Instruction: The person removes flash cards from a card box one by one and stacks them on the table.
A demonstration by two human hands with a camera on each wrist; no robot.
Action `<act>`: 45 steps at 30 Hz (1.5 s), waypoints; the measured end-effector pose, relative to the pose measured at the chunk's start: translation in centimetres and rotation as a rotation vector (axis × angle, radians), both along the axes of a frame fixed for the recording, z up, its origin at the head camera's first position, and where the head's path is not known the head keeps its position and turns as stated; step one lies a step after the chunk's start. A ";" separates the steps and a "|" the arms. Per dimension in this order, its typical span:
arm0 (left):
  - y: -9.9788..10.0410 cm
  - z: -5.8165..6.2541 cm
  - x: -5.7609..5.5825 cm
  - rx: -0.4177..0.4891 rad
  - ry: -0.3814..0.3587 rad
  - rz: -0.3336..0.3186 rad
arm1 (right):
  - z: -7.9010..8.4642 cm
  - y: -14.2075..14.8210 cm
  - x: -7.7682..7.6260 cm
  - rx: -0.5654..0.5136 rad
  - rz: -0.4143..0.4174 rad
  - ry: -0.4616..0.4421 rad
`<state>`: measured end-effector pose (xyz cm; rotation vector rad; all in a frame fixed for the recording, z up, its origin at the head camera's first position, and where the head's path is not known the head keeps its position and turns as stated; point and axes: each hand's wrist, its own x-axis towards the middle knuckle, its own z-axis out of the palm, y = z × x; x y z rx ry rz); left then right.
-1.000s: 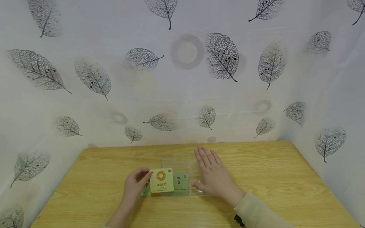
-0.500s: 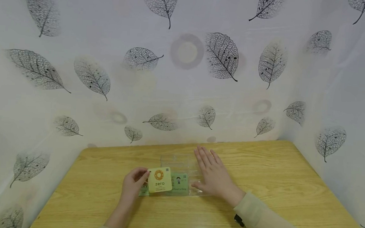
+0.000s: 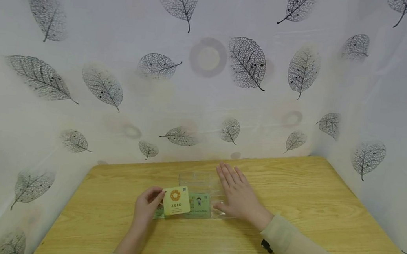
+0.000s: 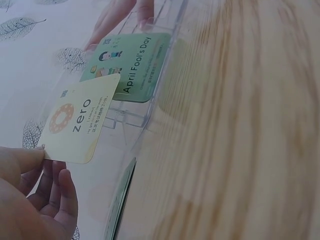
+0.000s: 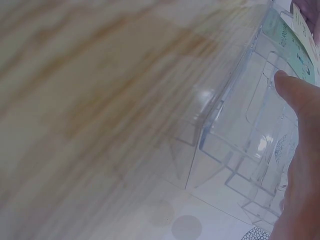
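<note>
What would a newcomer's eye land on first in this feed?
Probably the pale yellow "zero" card with its orange ring, pinched in the left hand and partly covering the green April Fool's Day card in the head view. Next, likely the right hand, spread over the right part of the clear holder. Large dark leaf prints also stand out on the white backdrop behind the wooden table.

the yellow wood-grain tabletop [image 3: 319, 194] gives free passage beyond the flat right hand [image 3: 239, 196], which blocks the clear plastic holder [image 3: 196, 178] on that side; the left hand [image 3: 147, 204] and its square pale-yellow card [image 3: 176, 201] obstruct the other.
</note>
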<state>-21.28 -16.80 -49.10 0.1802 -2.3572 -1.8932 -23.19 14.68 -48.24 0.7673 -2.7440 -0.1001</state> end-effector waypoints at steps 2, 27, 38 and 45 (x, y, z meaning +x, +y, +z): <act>-0.1 0.1 0.1 0.002 -0.002 0.003 | 0.0 0.0 0.0 -0.001 0.001 0.002; -1.7 -0.1 0.3 -0.026 -0.020 -0.002 | 0.0 0.0 0.1 0.001 0.006 0.012; -1.8 0.2 0.6 -0.028 -0.019 0.028 | 0.0 0.1 0.0 0.017 0.006 0.028; -2.1 0.3 0.7 -0.030 -0.021 0.020 | -0.1 0.1 -0.1 0.017 0.006 0.027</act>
